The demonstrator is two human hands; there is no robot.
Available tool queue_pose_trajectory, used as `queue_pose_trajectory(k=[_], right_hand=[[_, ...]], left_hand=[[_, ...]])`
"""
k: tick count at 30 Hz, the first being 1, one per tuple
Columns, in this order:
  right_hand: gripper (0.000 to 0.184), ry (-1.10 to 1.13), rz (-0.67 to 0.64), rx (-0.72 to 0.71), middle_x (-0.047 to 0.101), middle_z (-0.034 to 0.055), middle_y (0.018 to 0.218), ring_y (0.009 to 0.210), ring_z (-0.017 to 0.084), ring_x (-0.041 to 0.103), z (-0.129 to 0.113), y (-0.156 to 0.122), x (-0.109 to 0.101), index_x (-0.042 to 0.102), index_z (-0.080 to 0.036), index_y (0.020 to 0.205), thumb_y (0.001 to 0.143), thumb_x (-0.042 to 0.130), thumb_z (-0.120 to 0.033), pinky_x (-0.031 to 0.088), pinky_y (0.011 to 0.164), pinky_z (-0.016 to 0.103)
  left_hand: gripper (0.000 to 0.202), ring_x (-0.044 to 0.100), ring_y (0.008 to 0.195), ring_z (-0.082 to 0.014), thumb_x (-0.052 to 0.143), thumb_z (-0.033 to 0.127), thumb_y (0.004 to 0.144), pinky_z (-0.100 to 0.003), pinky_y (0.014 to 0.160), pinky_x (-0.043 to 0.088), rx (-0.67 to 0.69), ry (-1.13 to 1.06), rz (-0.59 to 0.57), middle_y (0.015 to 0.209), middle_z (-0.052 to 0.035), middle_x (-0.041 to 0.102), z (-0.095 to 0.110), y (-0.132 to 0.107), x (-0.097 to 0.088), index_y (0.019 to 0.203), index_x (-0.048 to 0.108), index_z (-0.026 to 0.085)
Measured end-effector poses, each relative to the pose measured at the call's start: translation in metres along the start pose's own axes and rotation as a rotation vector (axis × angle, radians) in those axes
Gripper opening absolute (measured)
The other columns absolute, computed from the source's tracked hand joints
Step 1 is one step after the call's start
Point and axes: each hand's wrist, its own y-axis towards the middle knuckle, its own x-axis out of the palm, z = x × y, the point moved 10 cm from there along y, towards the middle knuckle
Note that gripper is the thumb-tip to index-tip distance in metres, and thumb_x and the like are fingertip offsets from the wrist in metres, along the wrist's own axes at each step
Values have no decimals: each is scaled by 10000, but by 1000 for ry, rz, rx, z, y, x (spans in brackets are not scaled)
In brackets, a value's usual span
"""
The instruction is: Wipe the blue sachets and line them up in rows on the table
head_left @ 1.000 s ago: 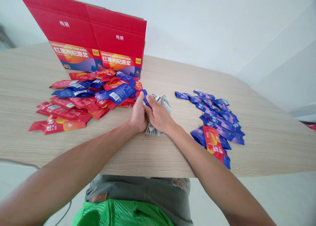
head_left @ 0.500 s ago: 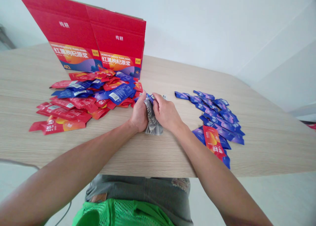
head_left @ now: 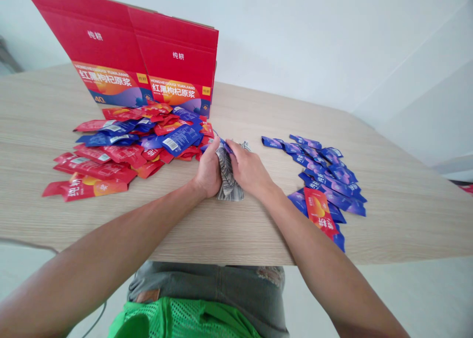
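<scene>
Change: since a second ago the striped cloth (head_left: pixel 227 178) has been bunched up between the hands; then it lay flatter under the right hand.
Cloth: grey-striped, gathered upright, near the middle of the tabletop (head_left: pixel 258 229), a little back from its near edge.
Blue sachet (head_left: pixel 224 146): only its tip shows, above the cloth, pinched at the fingertips.
Left hand (head_left: pixel 209 169): fingers curled closed against the cloth's left side.
Right hand (head_left: pixel 249 169): fingers folded over the cloth and the sachet tip from the right.
Mixed heap (head_left: pixel 129 146): red and blue sachets, just left of the hands.
Red boxes (head_left: pixel 140 67): two, standing at the far left behind the heap.
Blue pile (head_left: pixel 325 175): sorted sachets toward the right edge, one red sachet (head_left: pixel 320 212) on top at its near end.
</scene>
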Motion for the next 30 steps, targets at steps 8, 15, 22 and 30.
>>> queue_pose_trajectory(k=[8, 15, 22, 30], right_hand=[[650, 89, 136, 19, 434, 164, 1718, 1636, 312, 344, 10, -1, 2, 341, -202, 1696, 1122, 307, -507, 312, 1326, 626], [849, 104, 12, 121, 225, 221, 1799, 1703, 340, 100, 22, -7, 33, 250, -137, 1730, 1097, 263, -702, 181, 1346, 658], [845, 152, 182, 156, 116, 168, 1834, 1710, 315, 32, 36, -4, 22, 36, -246, 1766, 1088, 165, -732, 153, 1338, 686], [920, 150, 177, 170, 177, 229, 1809, 1698, 335, 136, 31, -6, 20, 106, -143, 1753, 1075, 209, -756, 179, 1350, 648]], left_hand=[[606, 744, 1244, -352, 511, 635, 1013, -514, 1154, 527, -2, -3, -45, 1222, -126, 822, -2, 1, 6, 1378, 731, 205], [592, 758, 1219, -340, 522, 647, 1019, -508, 1106, 570, 12, 16, -27, 1182, -126, 830, -2, 1, 4, 1363, 740, 219], [578, 737, 1266, -326, 488, 622, 1043, -472, 1134, 555, -8, 37, -74, 1203, -100, 831, -7, -3, 13, 1376, 750, 229], [587, 748, 1241, -322, 503, 622, 1047, -454, 1135, 548, 11, 52, -48, 1203, -114, 829, -5, -5, 13, 1383, 745, 206]])
